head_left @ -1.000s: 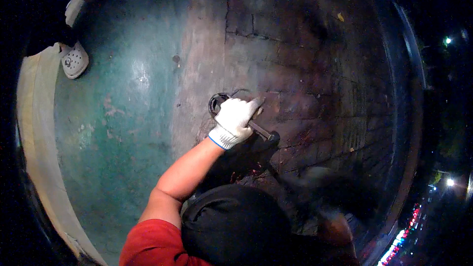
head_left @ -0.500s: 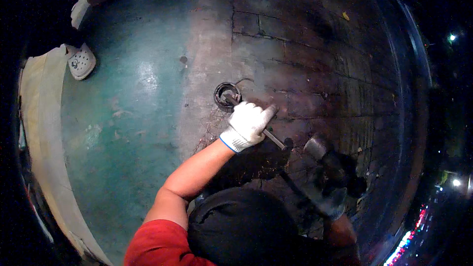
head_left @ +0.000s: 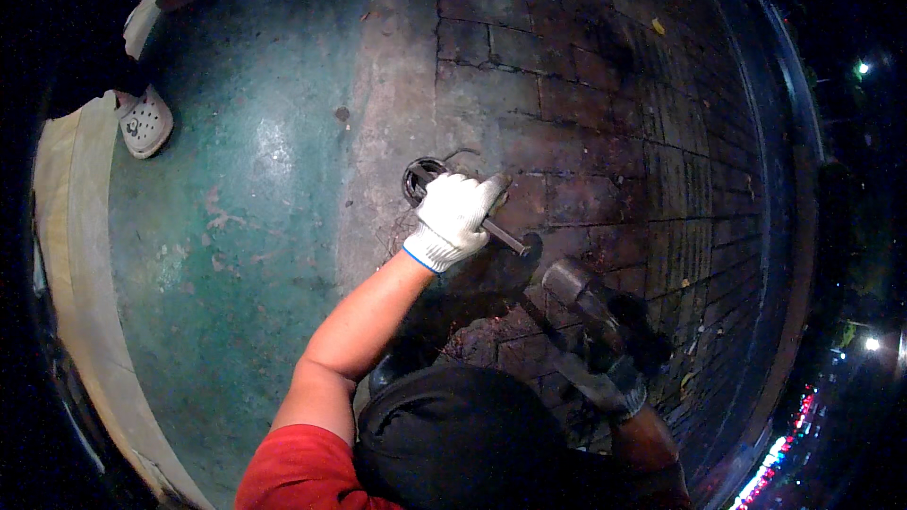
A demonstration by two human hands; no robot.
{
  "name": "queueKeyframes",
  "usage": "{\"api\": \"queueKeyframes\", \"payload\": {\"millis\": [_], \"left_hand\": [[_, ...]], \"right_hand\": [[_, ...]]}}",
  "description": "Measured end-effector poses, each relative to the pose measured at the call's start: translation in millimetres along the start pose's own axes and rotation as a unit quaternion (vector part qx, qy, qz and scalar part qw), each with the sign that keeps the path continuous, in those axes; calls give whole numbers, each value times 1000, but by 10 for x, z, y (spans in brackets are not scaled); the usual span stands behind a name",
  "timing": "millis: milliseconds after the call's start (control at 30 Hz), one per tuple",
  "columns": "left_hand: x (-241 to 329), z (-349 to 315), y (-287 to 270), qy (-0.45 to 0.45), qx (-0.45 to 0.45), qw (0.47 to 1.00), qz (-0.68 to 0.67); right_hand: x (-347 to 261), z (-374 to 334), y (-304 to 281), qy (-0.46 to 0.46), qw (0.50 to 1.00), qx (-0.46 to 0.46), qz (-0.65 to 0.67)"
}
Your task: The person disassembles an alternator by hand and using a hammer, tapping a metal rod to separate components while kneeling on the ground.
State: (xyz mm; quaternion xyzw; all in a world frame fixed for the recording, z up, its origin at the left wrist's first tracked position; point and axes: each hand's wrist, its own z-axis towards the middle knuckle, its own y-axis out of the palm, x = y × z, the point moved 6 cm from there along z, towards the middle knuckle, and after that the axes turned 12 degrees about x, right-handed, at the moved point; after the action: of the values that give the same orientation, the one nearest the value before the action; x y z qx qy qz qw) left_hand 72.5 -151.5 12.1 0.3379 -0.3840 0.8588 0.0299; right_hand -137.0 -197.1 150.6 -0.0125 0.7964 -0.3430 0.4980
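I see a short red sleeve (head_left: 298,468). The left hand (head_left: 453,212) wears a white knit glove (head_left: 446,229) (blue-edged at the cuff (head_left: 431,252)).

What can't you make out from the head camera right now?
All head view:
Metal bar: gripped stretch hidden by the left hand.
Black ring: lower right side covered by it too.
Right hand: finger placement on the hammer, lost in shadow.
Coloured lights: too small and blurred to identify.
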Motion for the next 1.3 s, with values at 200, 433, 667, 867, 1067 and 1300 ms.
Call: {"api": "queueKeyframes", "payload": {"millis": [200,433,667,867,1067,1300], "left_hand": [[4,126,-138,-45,25,998,-47],[-54,158,-214,-70,92,991,-68],[-44,212,-190,-72,91,990,-80],[-160,99,-345,-85,192,972,-105],[54,-24,-183,-66,57,991,-105],[435,-313,-106,46,-49,995,-78]], "right_hand": [[-72,58,-49,-30,998,38,41],[-206,120,-318,-12,995,95,-34],[-449,243,-147,-21,970,37,-238],[103,146,121,183,913,20,364],[126,38,-312,83,974,139,159],[143,108,-113,-6,994,103,-30]]}}
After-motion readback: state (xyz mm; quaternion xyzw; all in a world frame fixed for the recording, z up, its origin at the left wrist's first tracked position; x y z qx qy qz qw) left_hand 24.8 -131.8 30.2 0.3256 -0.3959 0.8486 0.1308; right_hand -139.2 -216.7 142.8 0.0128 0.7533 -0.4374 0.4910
